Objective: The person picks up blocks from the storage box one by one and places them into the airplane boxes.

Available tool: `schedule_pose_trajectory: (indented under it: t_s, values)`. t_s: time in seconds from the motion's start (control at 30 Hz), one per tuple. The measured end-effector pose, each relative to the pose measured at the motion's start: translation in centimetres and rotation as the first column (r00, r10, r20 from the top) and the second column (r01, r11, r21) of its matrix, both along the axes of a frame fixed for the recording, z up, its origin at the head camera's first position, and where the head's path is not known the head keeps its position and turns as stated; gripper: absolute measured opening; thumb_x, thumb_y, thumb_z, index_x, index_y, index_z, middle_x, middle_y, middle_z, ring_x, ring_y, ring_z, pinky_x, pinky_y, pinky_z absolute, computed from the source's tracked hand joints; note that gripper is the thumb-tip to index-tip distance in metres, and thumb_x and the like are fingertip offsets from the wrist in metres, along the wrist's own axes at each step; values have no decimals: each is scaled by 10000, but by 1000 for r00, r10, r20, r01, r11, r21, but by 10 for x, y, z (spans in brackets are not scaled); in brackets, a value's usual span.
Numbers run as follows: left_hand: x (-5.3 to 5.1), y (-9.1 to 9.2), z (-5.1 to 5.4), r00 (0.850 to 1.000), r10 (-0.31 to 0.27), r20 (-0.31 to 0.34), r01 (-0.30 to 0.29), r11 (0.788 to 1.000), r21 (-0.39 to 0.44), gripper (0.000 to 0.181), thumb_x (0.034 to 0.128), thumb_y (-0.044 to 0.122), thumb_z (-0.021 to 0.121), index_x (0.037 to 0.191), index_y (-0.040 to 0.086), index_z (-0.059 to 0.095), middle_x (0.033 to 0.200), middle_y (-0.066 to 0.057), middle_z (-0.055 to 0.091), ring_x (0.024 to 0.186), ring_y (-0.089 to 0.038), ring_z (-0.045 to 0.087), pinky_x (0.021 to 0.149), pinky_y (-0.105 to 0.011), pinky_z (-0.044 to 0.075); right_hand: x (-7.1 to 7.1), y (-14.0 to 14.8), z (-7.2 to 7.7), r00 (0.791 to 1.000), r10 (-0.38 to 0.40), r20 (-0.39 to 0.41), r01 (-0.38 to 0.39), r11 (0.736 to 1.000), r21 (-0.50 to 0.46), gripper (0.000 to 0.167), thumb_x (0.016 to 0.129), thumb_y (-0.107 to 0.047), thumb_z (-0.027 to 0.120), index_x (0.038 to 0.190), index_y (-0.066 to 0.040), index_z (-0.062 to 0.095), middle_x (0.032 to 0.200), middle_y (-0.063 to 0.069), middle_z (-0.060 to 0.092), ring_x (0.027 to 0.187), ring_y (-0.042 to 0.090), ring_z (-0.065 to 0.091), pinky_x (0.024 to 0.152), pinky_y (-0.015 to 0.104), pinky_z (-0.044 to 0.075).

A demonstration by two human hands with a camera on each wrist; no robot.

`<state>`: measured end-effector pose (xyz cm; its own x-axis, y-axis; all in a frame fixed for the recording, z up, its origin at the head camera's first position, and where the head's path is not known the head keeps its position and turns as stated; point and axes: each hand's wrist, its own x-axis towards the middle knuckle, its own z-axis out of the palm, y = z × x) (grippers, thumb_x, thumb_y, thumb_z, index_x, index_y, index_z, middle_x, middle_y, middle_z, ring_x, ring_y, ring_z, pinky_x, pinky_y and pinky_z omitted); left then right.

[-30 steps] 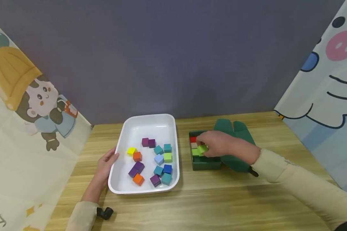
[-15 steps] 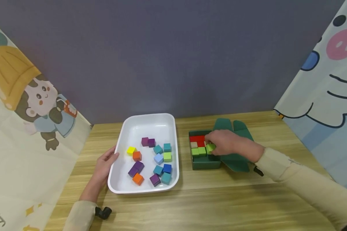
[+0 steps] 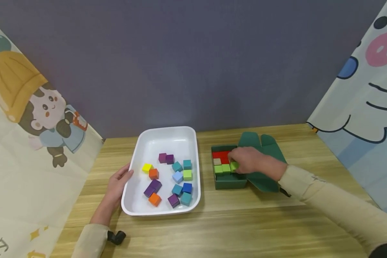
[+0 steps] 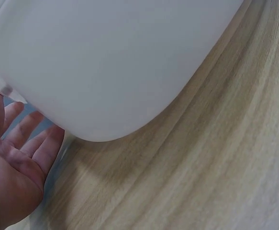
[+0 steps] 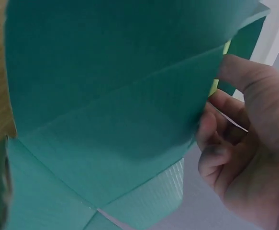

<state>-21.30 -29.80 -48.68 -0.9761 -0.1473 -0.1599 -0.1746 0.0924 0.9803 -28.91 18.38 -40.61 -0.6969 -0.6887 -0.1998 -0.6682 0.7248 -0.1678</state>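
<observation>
My left hand (image 3: pixel 117 185) grips the left rim of a white tray (image 3: pixel 162 139), thumb over the edge. In the left wrist view its fingers (image 4: pixel 43 141) lie against the tray's outer side. Over a green cardboard box (image 3: pixel 230 184) is my right hand (image 3: pixel 247 160), pinching a light green cube (image 3: pixel 234 166) between thumb and fingers. That cube sits low in the box, beside two other light green cubes (image 3: pixel 222 169) in a row. Behind them are a beige cube (image 3: pixel 217 161) and red cubes (image 3: pixel 220 155), partly hidden by the hand. The right wrist view mostly shows the box's lid (image 5: pixel 115 100).
Inside the tray lie several loose cubes: purple (image 3: pixel 173 201), orange (image 3: pixel 154 199), yellow (image 3: pixel 147 168), teal (image 3: pixel 186 199), blue (image 3: pixel 187 188) and one light green. The box's open lid flap (image 3: pixel 264 181) spreads right on the wooden table (image 3: pixel 232 222). A grey panel (image 3: pixel 193 64) stands behind.
The right hand has moved right within the box. One light green cube now stands released in the row, and another is pinched farther right. The left hand and tray have stayed put.
</observation>
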Motion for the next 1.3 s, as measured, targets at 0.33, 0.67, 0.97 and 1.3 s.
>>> schedule_pose_trajectory:
  t_s: [0.33,0.67,0.97,1.3]
  values:
    - [0,1,1,1000,6,15,-6,1000,11,614,988,342,576,1498,85,352,1472,-225,387,1041,-120,622,857,-273,536,-2,-1,-9,999,24,-44,-25,1000,-15,211,766,-130,796,827,-150,594,760,-67,506,610,128,388,519,275,341]
    - [0,1,2,1000,12,14,-12,1000,5,604,994,329,569,1495,70,353,1463,-240,392,1015,-105,625,849,-268,538,0,-3,-15,997,33,-76,-32,999,17,222,782,-169,809,900,-136,624,824,-41,569,602,115,456,545,292,442]
    - [-1,1,1,1000,9,10,-9,1000,9,594,995,321,567,1492,70,359,1454,-246,400,1007,-113,632,851,-277,540,-1,-3,-19,997,24,-79,-23,1000,15,216,795,-195,806,860,-156,604,784,-64,556,592,113,465,542,286,449]
    - [0,2,1,1000,11,7,-11,1000,6,576,999,314,563,1480,59,375,1445,-254,406,994,-97,631,849,-269,539,2,-10,-20,991,23,-128,-20,1000,22,350,850,-493,711,767,-188,563,662,-75,472,513,95,416,435,261,343]
